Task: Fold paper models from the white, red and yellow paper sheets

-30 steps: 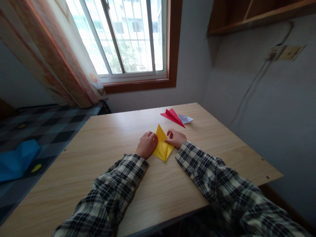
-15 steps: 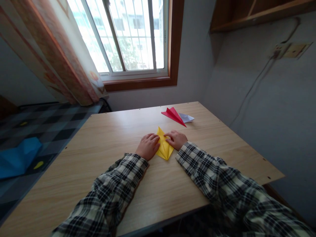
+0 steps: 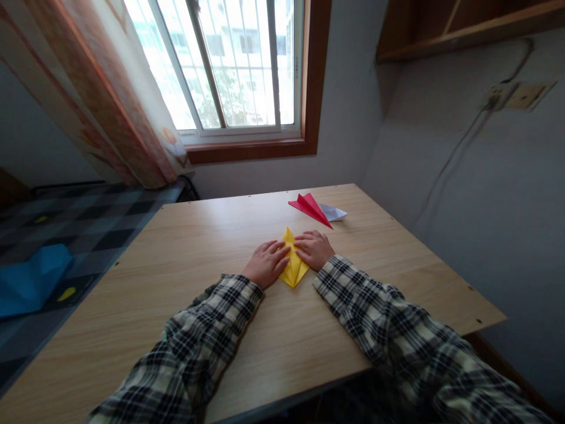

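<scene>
Pinch released! The right hand (image 3: pixel 315 250) has flattened opposite the left hand (image 3: pixel 266 263), fingers of both loosely spread on the yellow paper (image 3: pixel 294 274) between them, seemingly pressing its folds.

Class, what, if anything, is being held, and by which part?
Yellow, kite-shaped folded paper, apparently pressed rather than pinched: left grip on its left side, right grip on its right.

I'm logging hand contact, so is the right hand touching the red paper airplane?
No, the right hand rests on the folded yellow paper, while the red paper airplane lies apart, farther back.
</scene>
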The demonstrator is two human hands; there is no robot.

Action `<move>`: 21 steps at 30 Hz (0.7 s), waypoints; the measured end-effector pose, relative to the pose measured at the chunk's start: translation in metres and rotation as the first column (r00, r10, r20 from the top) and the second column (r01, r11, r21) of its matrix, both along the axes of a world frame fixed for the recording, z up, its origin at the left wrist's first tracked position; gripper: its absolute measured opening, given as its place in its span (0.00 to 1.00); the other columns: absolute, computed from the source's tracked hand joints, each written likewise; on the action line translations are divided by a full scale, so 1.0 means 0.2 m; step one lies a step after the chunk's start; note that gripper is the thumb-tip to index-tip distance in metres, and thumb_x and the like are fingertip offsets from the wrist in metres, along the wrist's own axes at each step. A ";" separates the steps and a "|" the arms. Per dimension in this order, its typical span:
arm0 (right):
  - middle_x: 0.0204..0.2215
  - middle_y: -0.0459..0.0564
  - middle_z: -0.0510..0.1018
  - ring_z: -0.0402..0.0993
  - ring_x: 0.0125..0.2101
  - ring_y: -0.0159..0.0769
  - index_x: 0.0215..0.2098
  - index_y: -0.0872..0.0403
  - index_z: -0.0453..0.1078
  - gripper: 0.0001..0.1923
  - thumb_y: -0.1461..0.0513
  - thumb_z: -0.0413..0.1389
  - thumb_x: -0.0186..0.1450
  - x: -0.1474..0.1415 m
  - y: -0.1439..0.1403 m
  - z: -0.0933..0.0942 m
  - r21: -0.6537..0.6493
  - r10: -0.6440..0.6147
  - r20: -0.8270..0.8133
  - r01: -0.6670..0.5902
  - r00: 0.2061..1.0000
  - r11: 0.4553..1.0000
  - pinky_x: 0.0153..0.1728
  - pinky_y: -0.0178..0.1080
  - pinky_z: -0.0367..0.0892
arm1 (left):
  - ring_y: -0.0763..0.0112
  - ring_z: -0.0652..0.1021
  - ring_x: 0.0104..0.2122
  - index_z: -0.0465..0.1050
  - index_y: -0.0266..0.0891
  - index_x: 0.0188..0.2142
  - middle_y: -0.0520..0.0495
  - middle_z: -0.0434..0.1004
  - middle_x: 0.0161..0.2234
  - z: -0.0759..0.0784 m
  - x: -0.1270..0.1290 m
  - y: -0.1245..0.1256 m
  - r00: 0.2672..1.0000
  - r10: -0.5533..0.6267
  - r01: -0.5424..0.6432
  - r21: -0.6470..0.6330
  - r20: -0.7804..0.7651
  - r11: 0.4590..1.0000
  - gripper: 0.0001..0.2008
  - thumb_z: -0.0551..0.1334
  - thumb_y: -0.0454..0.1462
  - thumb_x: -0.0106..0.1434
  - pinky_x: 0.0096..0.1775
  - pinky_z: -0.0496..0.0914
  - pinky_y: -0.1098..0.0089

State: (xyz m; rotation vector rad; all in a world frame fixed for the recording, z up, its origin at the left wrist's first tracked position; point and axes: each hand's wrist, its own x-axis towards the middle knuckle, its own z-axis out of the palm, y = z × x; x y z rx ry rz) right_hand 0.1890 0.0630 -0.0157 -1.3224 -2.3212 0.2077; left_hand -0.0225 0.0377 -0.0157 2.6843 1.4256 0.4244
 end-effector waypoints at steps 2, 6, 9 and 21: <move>0.53 0.48 0.77 0.62 0.59 0.45 0.46 0.49 0.77 0.13 0.59 0.55 0.66 0.00 0.00 -0.01 -0.019 0.012 -0.013 -0.013 1.000 1.000 0.57 0.51 0.54 | 0.52 0.64 0.62 0.69 0.42 0.59 0.40 0.67 0.61 0.01 0.00 -0.01 1.000 0.000 0.000 -0.003 -0.004 1.000 0.24 0.53 0.49 0.69 0.63 0.57 0.50; 0.52 0.49 0.78 0.63 0.58 0.44 0.48 0.49 0.76 0.14 0.59 0.55 0.66 0.01 0.01 0.00 -0.026 0.031 -0.019 -0.031 0.999 0.999 0.57 0.51 0.54 | 0.49 0.63 0.62 0.67 0.41 0.60 0.39 0.65 0.62 0.02 0.00 -0.01 1.000 0.005 -0.006 -0.022 -0.017 1.000 0.29 0.58 0.52 0.65 0.63 0.56 0.48; 0.50 0.50 0.79 0.66 0.56 0.43 0.46 0.50 0.77 0.13 0.60 0.54 0.66 0.01 0.03 0.00 0.002 0.056 -0.015 -0.056 0.998 0.998 0.57 0.49 0.55 | 0.49 0.62 0.63 0.67 0.42 0.61 0.39 0.64 0.63 0.02 0.00 -0.02 1.000 0.008 -0.009 -0.039 -0.019 0.999 0.31 0.59 0.54 0.63 0.63 0.55 0.48; 0.54 0.50 0.77 0.64 0.59 0.43 0.52 0.51 0.74 0.17 0.63 0.53 0.67 -0.01 0.17 -0.02 0.004 0.142 0.011 -0.142 0.990 0.990 0.60 0.48 0.55 | 0.47 0.58 0.65 0.63 0.45 0.63 0.40 0.60 0.65 0.01 -0.01 -0.01 1.000 -0.007 0.005 -0.102 -0.021 0.995 0.39 0.62 0.59 0.57 0.65 0.49 0.47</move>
